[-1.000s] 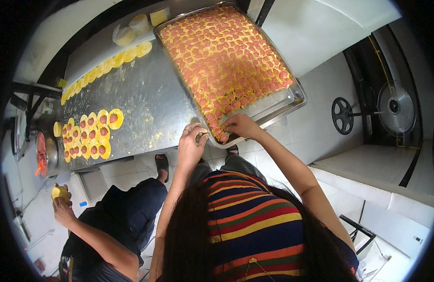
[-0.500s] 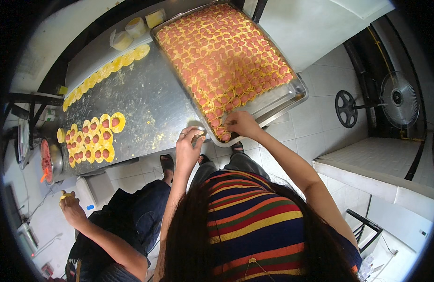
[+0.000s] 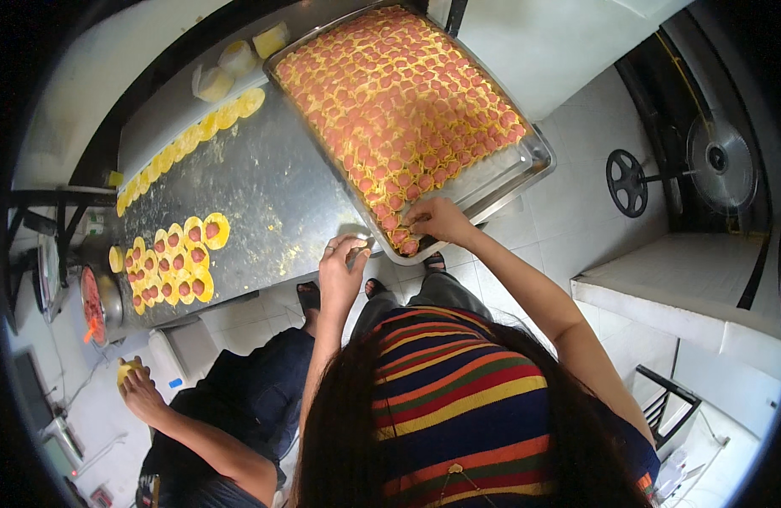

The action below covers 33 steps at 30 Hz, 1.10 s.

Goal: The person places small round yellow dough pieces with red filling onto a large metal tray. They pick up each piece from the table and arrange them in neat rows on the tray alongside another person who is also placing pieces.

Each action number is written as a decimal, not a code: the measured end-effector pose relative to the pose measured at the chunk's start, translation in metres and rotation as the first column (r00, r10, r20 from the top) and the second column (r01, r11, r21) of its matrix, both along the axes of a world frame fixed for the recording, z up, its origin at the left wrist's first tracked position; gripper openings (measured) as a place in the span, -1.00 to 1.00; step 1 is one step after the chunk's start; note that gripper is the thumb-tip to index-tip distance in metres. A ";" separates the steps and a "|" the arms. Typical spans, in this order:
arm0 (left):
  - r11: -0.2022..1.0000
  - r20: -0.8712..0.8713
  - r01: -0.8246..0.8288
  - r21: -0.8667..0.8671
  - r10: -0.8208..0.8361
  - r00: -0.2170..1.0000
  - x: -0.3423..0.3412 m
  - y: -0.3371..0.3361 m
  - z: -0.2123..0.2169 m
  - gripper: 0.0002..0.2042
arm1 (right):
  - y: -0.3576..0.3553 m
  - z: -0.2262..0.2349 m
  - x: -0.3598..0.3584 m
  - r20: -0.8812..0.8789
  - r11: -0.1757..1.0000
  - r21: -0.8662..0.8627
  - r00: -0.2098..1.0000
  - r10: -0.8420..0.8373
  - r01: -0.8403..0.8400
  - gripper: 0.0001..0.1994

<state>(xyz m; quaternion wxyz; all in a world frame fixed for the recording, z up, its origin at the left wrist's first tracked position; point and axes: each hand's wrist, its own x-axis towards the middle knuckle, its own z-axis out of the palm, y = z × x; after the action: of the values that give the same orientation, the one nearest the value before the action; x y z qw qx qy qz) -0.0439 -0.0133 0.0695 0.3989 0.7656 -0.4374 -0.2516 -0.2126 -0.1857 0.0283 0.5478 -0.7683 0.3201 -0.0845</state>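
Your right hand (image 3: 443, 222) is over the near corner of the tray (image 3: 496, 182), fingers bunched and pointing down at the dumplings (image 3: 407, 102); cannot tell whether they pinch one. The corner dumpling (image 3: 409, 246) lies just beside your fingertips. Your left hand (image 3: 340, 269) is beside the tray's near left corner, at the table edge; its thumb and forefinger curve toward each other, and cannot tell whether anything is between them.

Dumplings sit in close rows over most of the tray; a strip along its near right side is bare. To your left on the table (image 3: 272, 182): a block of filled wrappers (image 3: 178, 263), and a row of plain wrappers (image 3: 193, 140) along the far edge. Bowl (image 3: 112, 300) with pink filling at the table's left end. Below it, a co-worker's hand (image 3: 143, 398) holds a yellow piece (image 3: 125, 372).
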 end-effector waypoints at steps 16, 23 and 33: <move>0.999 0.004 0.052 0.013 -0.052 0.999 0.001 0.002 -0.002 -0.83 | 0.002 0.007 0.004 -0.204 0.984 -0.176 0.978 -0.034 -0.002 -0.84; 0.996 -0.016 0.088 0.001 -0.088 0.996 0.000 0.000 -0.003 -0.85 | 0.008 -0.007 0.003 -0.180 0.980 -0.192 0.980 -0.090 0.054 -0.81; 0.998 0.029 0.048 0.031 -0.048 0.998 0.002 0.018 0.002 -0.84 | 0.018 0.010 0.019 -0.272 0.961 -0.188 0.951 0.145 -0.201 -0.82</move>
<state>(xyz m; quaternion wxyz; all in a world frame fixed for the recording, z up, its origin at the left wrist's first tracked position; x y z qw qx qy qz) -0.0416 0.0051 0.0715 0.3747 0.7645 -0.4577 -0.2564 -0.1936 -0.1681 0.0381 0.4214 -0.8524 0.3082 0.0299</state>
